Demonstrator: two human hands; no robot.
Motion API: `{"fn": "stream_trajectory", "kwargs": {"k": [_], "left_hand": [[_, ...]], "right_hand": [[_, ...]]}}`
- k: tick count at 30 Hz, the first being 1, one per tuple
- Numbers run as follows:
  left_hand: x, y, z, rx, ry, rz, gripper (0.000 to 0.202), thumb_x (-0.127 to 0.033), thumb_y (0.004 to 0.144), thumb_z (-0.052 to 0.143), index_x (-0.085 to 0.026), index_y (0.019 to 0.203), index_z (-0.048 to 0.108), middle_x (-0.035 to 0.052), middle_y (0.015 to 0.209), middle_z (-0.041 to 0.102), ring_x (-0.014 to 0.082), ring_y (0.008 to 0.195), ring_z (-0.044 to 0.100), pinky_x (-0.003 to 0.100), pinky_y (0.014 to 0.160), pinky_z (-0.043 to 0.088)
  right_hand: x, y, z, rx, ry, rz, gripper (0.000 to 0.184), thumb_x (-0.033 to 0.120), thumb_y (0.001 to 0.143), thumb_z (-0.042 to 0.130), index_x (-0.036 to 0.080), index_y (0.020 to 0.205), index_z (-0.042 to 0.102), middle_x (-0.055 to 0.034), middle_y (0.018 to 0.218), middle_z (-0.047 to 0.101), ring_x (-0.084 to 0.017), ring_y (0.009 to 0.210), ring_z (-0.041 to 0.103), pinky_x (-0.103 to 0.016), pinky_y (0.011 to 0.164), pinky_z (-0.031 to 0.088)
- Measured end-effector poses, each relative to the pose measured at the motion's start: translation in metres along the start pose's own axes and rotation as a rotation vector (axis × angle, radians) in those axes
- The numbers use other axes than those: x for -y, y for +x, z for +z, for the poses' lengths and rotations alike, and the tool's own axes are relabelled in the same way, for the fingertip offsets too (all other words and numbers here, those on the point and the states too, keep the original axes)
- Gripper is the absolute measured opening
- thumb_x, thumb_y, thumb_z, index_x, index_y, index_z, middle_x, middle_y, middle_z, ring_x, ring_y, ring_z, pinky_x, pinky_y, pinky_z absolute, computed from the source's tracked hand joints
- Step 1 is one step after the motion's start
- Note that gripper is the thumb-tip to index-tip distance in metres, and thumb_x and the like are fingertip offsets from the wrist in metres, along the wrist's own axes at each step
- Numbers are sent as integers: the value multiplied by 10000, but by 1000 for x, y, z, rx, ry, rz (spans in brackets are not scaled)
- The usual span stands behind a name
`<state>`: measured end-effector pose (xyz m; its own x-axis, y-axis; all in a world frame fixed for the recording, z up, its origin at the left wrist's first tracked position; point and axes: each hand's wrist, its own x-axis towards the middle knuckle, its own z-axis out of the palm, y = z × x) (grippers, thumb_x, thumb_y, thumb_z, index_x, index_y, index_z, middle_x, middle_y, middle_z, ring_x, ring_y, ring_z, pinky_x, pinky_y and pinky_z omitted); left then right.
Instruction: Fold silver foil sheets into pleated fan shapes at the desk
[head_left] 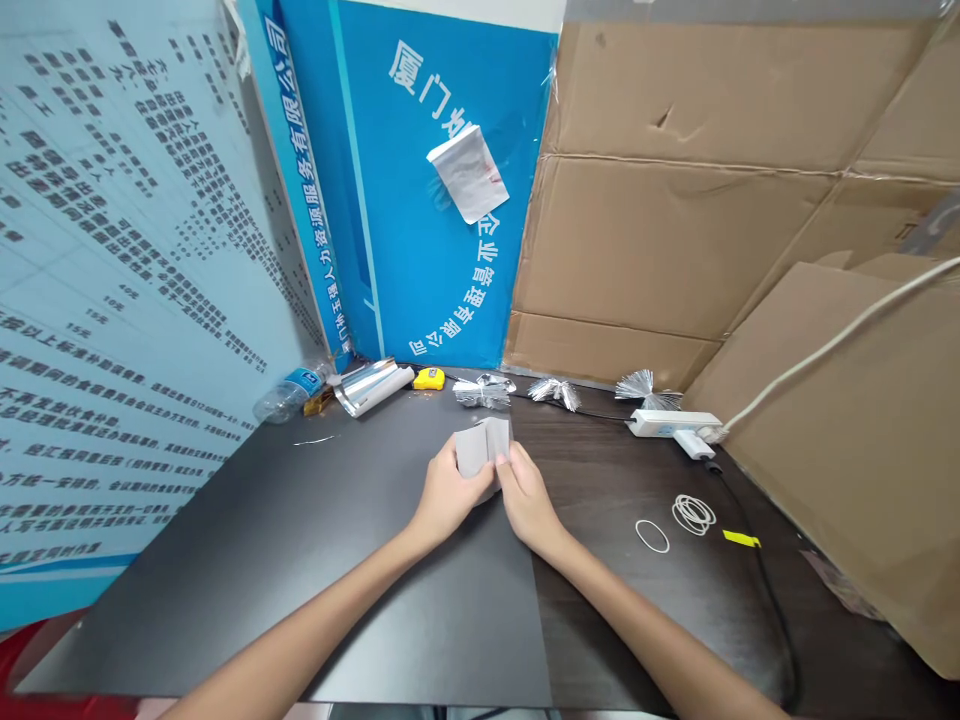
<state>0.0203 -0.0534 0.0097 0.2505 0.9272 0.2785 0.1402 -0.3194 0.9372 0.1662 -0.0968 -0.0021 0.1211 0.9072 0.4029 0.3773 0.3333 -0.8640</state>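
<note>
Both my hands meet at the middle of the dark table [300, 560] and pinch a small grey folded sheet [480, 445]. My left hand [448, 495] grips its lower left side with fingers curled. My right hand [525, 495] holds its lower right edge, thumb and fingers pressed on it. The sheet stands up with pleat-like folds showing at its top.
Behind the sheet lie three silver pleated fans [484, 390] [555, 392] [646, 388], a silver foil roll [371, 385], a yellow tape measure [429, 378] and a plastic bottle [289, 393]. A white power strip [675, 424], white rubber bands [694, 514] and cardboard walls [862, 440] are on the right.
</note>
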Motion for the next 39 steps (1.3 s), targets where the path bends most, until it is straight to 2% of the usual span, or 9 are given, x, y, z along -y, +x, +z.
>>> {"fn": "stream_trajectory", "kwargs": {"k": [3,6,8,13,18,23,26,33,39], "left_hand": [[-2,-3,0,13,55,1,360,-415,873,720,-179,1142,677,35,1071,756,207,926,673,287,802,503],[-2,-4,0,44,84,11,298,-449,894,710,-178,1003,647,2,918,714,177,820,626,270,738,468],[-2,-5,0,65,94,48,275,-436,911,699,-180,981,628,-8,884,692,169,800,614,265,736,460],[0,-8,-1,108,55,157,290,-427,1003,601,-183,1150,655,31,1046,738,188,915,661,271,818,489],[3,-5,-3,69,52,179,353,-475,1028,552,-152,987,691,34,919,732,181,830,641,263,773,486],[-1,-4,-4,54,90,217,385,-470,991,596,-142,803,668,6,750,663,141,686,548,243,678,445],[-3,-5,-4,52,88,225,391,-474,985,601,-140,792,668,7,738,651,137,676,530,239,659,431],[1,-4,-5,109,67,218,399,-488,1003,586,-157,796,670,17,768,683,154,717,586,252,712,460],[-7,-5,-9,129,-41,225,379,-506,1018,575,-157,1072,712,65,973,740,193,877,662,288,826,523]], "right_hand": [[6,-6,3,27,27,-23,602,589,1098,331,249,1569,488,-119,1523,564,-292,1404,532,-465,1223,390],[6,-9,6,54,126,9,691,632,1093,292,255,1672,326,-68,1720,325,-260,1610,273,-471,1338,194],[3,-8,8,44,197,34,719,667,1082,287,253,1668,341,-42,1738,284,-238,1634,211,-457,1356,131],[-2,-2,9,-27,433,153,679,719,1016,451,228,1452,622,-97,1527,597,-289,1465,513,-460,1274,358],[5,2,6,19,604,224,762,811,982,345,217,1300,702,-121,1244,742,-305,1267,650,-460,1091,524],[19,0,0,34,451,95,401,621,984,594,241,1049,706,-65,1025,717,-222,946,666,-345,903,543],[25,-1,-2,15,423,34,355,575,979,623,226,948,673,-42,922,665,-181,814,604,-297,780,516],[19,2,-7,-123,298,31,390,563,997,596,200,970,735,-58,952,649,-179,818,586,-295,768,490],[14,3,-10,-132,239,-5,350,525,985,633,204,978,774,-65,988,678,-202,930,649,-303,839,516]]}}
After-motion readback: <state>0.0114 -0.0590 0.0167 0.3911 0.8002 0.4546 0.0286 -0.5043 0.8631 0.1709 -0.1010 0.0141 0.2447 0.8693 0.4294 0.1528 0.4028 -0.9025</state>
